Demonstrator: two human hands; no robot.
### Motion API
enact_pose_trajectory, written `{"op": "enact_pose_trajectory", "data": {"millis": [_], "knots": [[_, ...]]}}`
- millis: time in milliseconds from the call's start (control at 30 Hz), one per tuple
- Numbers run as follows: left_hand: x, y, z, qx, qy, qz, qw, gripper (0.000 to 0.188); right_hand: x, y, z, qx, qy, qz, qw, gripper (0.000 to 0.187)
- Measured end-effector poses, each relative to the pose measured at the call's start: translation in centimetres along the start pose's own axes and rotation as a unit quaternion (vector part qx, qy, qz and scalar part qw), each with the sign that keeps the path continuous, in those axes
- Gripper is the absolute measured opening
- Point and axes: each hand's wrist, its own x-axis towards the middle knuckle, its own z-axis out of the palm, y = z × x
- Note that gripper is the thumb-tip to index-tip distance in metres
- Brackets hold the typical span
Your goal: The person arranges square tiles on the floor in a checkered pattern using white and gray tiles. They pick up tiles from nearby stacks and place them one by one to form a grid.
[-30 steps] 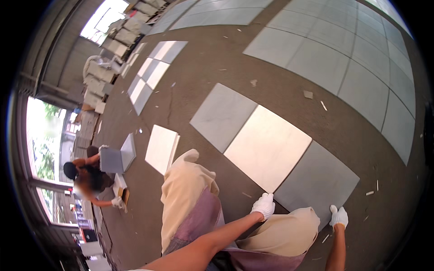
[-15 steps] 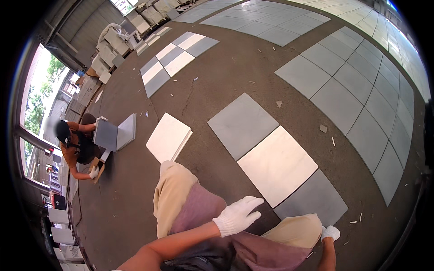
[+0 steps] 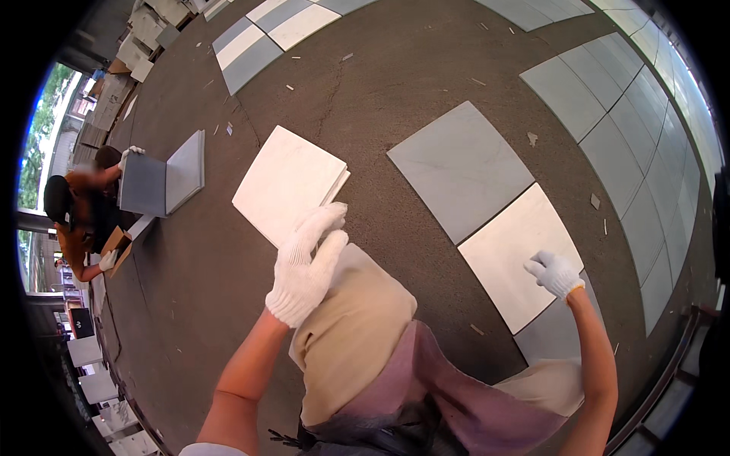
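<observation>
The left gloved hand (image 3: 308,262) is at the near edge of a stack of white square tiles (image 3: 285,178) on the floor (image 3: 380,228), thumb and fingers spread apart; contact is unclear. The right gloved hand (image 3: 553,273) is over a white tile (image 3: 506,258) lying between far and near grey tiles (image 3: 464,171), its fingers curled, whether gripping anything I cannot tell.

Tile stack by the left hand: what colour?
The tile stack is off-white on top, best seen in the head view.
</observation>
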Motion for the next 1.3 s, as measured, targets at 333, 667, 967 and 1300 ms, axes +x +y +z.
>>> {"op": "enact_pose_trajectory", "data": {"millis": [333, 667, 967, 1300], "knots": [[-0.2, -23.4, 0.9, 0.27, -0.128, -0.111, 0.948, 0.04, 2.7, -19.1, 21.0, -0.129, -0.066, -0.142, 0.979, 0.067], [4.1, -30.3, 4.9, 0.315, -0.103, 0.053, 0.942, 0.052, 1.8, -18.5, 25.4, -0.207, 0.011, -0.097, 0.973, 0.078], [12.3, -29.1, 6.7, 0.412, -0.084, 0.021, 0.907, 0.062, 2.4, -19.3, 26.5, -0.234, 0.027, -0.08, 0.969, 0.043], [19.6, -27.3, 8.3, 0.448, -0.088, 0.143, 0.878, 0.058, 3.5, -19.4, 27.6, -0.187, 0.053, -0.068, 0.979, 0.033]]}}
